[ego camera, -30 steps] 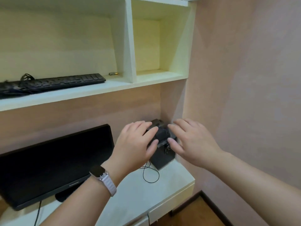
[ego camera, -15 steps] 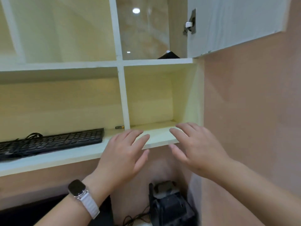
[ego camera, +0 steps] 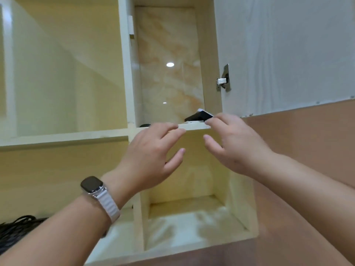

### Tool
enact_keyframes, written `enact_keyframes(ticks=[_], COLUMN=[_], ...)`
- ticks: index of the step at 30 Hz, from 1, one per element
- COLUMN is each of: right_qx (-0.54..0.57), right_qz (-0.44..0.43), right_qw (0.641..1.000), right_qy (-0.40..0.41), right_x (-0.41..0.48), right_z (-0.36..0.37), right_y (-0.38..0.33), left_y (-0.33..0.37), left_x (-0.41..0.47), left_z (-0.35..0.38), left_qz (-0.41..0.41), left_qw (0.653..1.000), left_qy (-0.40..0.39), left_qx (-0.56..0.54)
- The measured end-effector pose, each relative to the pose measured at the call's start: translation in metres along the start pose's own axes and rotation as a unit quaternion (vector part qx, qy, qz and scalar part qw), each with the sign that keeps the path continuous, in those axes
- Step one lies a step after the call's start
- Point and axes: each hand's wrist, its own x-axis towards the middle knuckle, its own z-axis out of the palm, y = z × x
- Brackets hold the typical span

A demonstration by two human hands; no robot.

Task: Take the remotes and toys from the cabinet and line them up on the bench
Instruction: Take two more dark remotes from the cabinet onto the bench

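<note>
**Item: dark remote-like object** (ego camera: 199, 117), upper cabinet compartment (ego camera: 169, 73), resting at the front edge of the shelf board (ego camera: 192, 126).

- Posn rel. to fingers: just above and behind the right hand (ego camera: 236, 143); its fingertips (ego camera: 209, 121) are at the shelf lip, touching or nearly touching the object's near corner, can't tell which. From the left hand (ego camera: 151, 156) it lies up and to the right, clearly farther off. Right hand nearer; prob. the one to take it.
- Long axis: appears to run back-left to front-right, the front-right end tipped up, poss. propped on smth pale and flat beneath. Most of the body hidden by the shelf edge from this low angle.
- Fingers: both hands open, spread, slightly curled, holding nothing.
- Material/shape: flat slab, black matte face, thin white edge; prob. hard plastic, light, rigid. Whether remote or toy: can't tell.
- Second small dark rounded thing (ego camera: 145, 125) on the same shelf, just above the left fingertips; mostly hidden.

**Surrounds:** cabinet interior cream laminate, smooth; back panel glossy, marble-look, reflecting ceiling lights. Door (ego camera: 284, 50) swung open to the right, white woodgrain, metal hinge (ego camera: 223, 79). Lower cubby below the hands looks empty. Left wrist: watch (ego camera: 91, 184), pale ribbed strap.

**Judgement:** reach stage; nothing taken off this shelf yet.
</note>
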Motion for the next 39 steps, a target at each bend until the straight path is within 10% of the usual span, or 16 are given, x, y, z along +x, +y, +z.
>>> enact_keyframes(ticks=[5, 16, 28, 39], right_qx=[0.052, -0.073, -0.104, -0.064], right_qz=[0.029, 0.094, 0.133, 0.085], right_qw=[0.997, 0.967, 0.968, 0.994], right_qy=[-0.044, -0.225, -0.185, 0.013], right_x=[0.071, 0.138, 0.135, 0.115], right_z=[-0.006, 0.029, 0.021, 0.01], right_y=[-0.015, -0.006, -0.007, -0.015], left_y=[-0.032, -0.051, -0.053, -0.021], left_x=[0.068, 0.135, 0.129, 0.094], left_z=[-0.012, 0.019, 0.009, -0.018], left_qz=[-0.085, -0.179, -0.208, -0.229], left_qw=[0.986, 0.829, 0.862, 0.928], left_qy=[-0.137, -0.496, -0.426, -0.294], left_qx=[0.033, 0.183, 0.179, 0.019])
